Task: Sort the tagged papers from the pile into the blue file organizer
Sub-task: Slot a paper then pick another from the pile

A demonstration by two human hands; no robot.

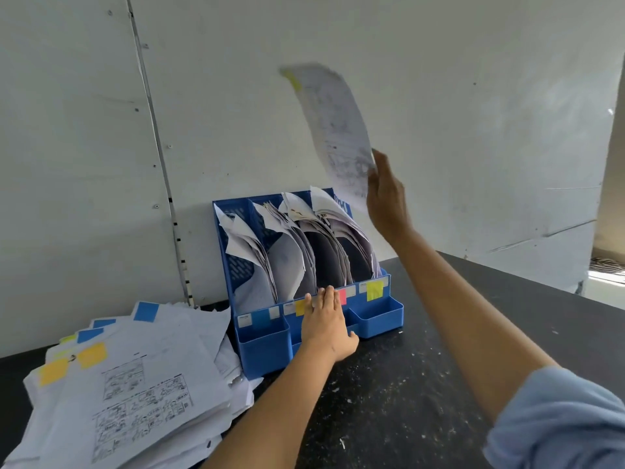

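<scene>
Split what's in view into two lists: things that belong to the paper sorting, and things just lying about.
Job:
- sheet with yellow-green tag, held by right hand
- blue file organizer, left hand resting on it
- paper pile

Lying about:
- black table
- white wall panel

Organizer (pixel 263 346) blue; front tags blue, orange, red, yellow-green. Pile (pixel 135 384) white, black line drawings, blue and orange tags. Raised sheet (pixel 338 130) white, yellow tag. Table (pixel 389 384) black, white-speckled. Sleeve (pixel 558 418) pale blue.

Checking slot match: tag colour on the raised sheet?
Yellow-green tag, blurred, on the sheet in the right hand; head view.
</scene>
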